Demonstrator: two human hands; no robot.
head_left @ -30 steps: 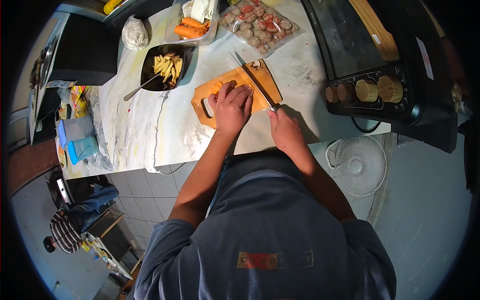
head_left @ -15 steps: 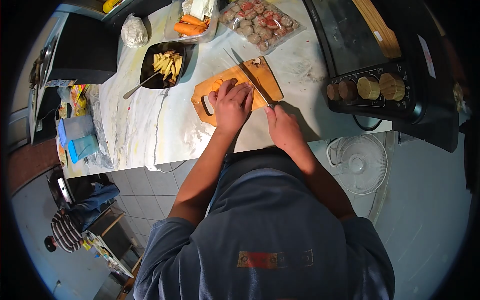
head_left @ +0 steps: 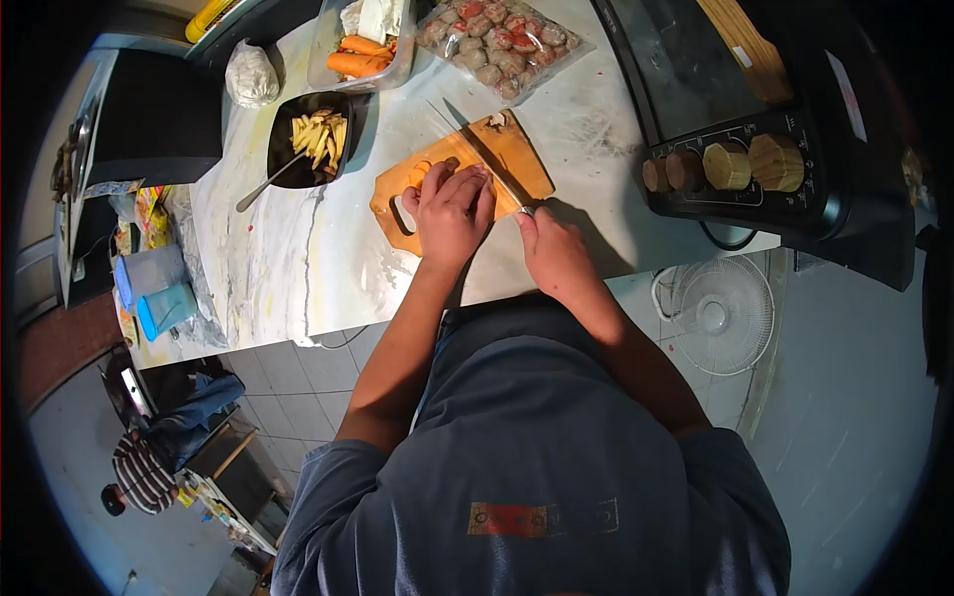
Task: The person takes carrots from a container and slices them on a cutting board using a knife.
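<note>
On the wooden cutting board (head_left: 529, 167), my left hand (head_left: 452, 214) curls its fingers over a piece of carrot, mostly hidden beneath them. Orange carrot slices (head_left: 417, 175) lie just beyond its fingers. My right hand (head_left: 558, 256) is wrapped round the handle of a kitchen knife (head_left: 504, 183). The blade slants up and left across the board, close beside my left fingertips. A small pale scrap (head_left: 497, 120) sits at the board's far corner.
Behind the board are a black bowl (head_left: 280, 149) of cut pale sticks with a spoon, a plastic tub (head_left: 402, 65) with carrots, and a bag of meatballs (head_left: 502, 45). An oven (head_left: 730, 174) stands at right, a fan (head_left: 714, 316) below. Another person (head_left: 144, 472) is at far left.
The whole view has shifted slightly, so the counter things appear a little further left. Both hands keep their places at the board, with the knife still beside the left fingers.
</note>
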